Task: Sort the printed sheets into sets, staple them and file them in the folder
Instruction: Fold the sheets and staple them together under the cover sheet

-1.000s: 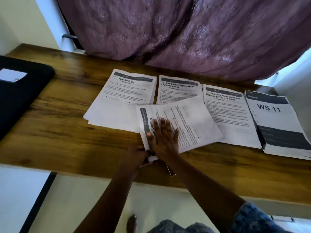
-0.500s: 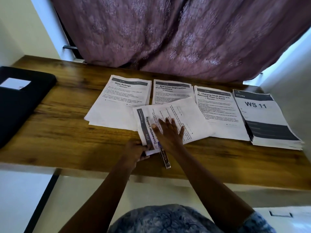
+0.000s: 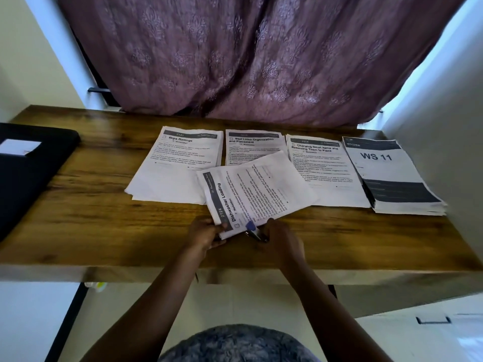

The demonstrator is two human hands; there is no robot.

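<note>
The "Dishwasher Loading" set point(image 3: 256, 189) lies turned sideways on the wooden table point(image 3: 91, 210), overlapping the other stacks. My left hand point(image 3: 205, 233) pinches its near corner. My right hand point(image 3: 283, 239) grips a dark stapler with a blue tip point(image 3: 253, 229), which sits on that same corner. Behind lie the "Wipe Railings" stack point(image 3: 175, 168), the "Bed Linen Organization" stack point(image 3: 252, 142), the "Charging Small Items" stack point(image 3: 329, 176) and the thick "WS 11" stack point(image 3: 389, 176). A black folder point(image 3: 34, 173) lies at the table's left end.
A purple curtain point(image 3: 248, 56) hangs behind the table's far edge. The folder carries a white label point(image 3: 19, 147). Bare wood shows between the folder and the paper stacks and along the near edge.
My right hand has lifted off the sheets, where it pressed flat, and drawn back to grip the stapler at the set's near corner. My left hand stays at that corner.
</note>
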